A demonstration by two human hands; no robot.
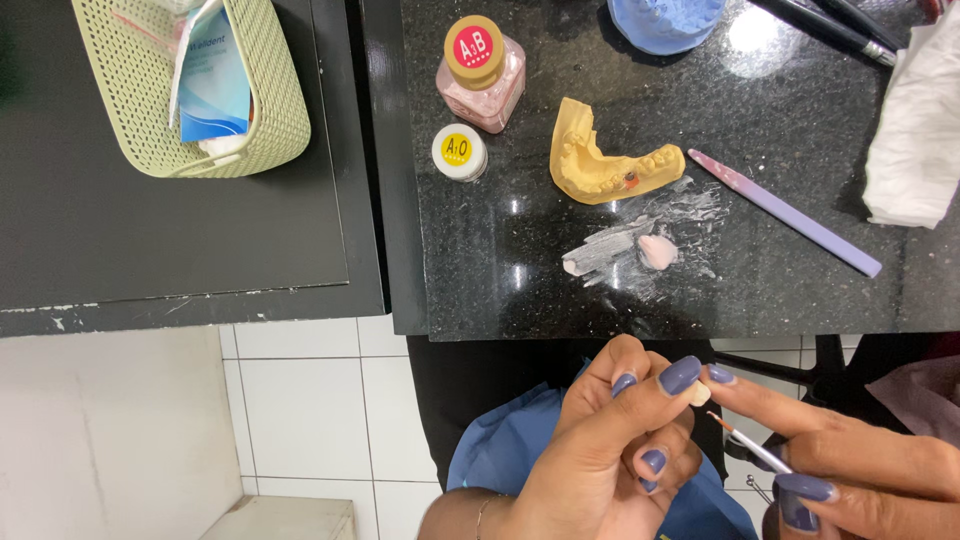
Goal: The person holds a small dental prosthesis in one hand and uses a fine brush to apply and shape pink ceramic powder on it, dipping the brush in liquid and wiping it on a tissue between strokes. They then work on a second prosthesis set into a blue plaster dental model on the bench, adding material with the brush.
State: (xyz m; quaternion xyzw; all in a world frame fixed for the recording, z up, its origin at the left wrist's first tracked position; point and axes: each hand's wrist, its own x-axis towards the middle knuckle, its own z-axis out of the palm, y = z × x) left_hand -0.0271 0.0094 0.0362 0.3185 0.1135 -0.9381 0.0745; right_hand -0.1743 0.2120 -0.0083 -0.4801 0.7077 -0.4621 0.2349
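My left hand (610, 440) pinches a small cream tooth-shaped piece (699, 393) between thumb and forefinger, below the counter's edge. My right hand (850, 460) holds a thin brush (745, 440) with a reddish tip, and its forefinger tip touches the small piece. On the black stone slab (480, 260) above lie a yellow dental jaw model (605, 160), a pinkish blob of paste (657, 250) amid white smears, and a lilac flat spatula (790, 215).
A pink powder bottle (480, 75) and a small white jar (459, 152) stand on the slab's left. A blue bowl (665, 20) and white tissue (915, 130) sit at the top right. A pale green woven basket (200, 90) rests on the dark table. White floor tiles (300, 400) show below.
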